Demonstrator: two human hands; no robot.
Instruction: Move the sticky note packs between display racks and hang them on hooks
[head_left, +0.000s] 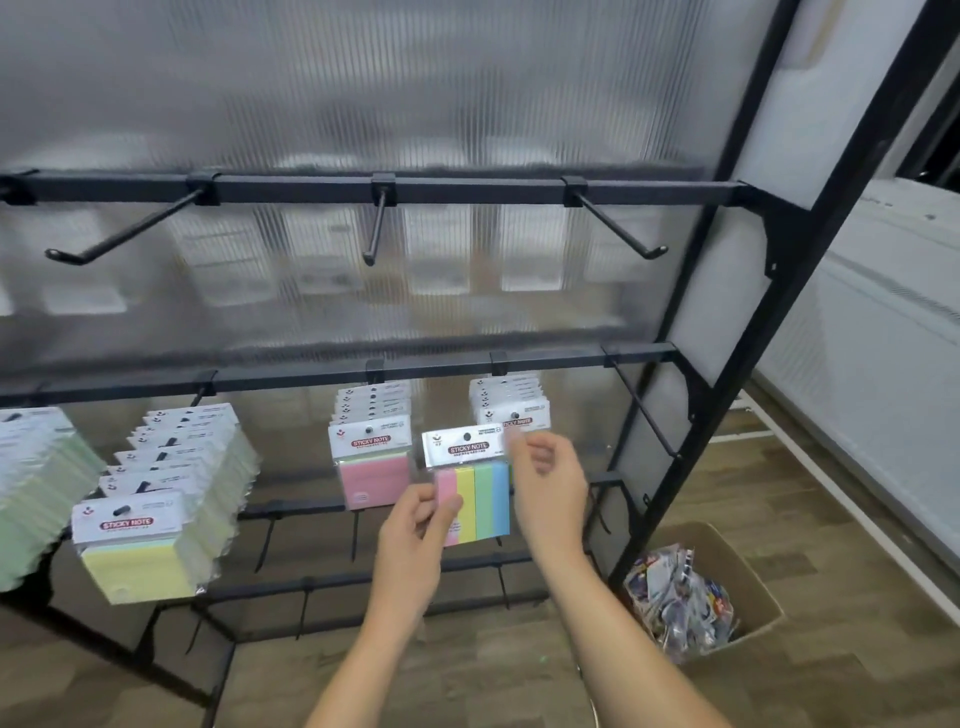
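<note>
A sticky note pack (475, 488) with pink, yellow, green and blue strips is held in front of the rack between both hands. My left hand (415, 540) pinches its lower left corner. My right hand (548, 483) pinches its upper right edge near the white header card. Just behind it, a row of packs (511, 408) hangs on a hook of the middle bar. To the left hang a pink-fronted row (371, 457) and a long yellow-fronted row (156, 499). The upper bar carries three bare hooks (376, 228).
The black rack frame (769, 291) slants up on the right, backed by a ribbed translucent panel. A bare hook (647, 410) sticks out at the middle bar's right end. A cardboard box (696, 592) of wrappers stands on the wooden floor at lower right. Lower bars carry bare hooks.
</note>
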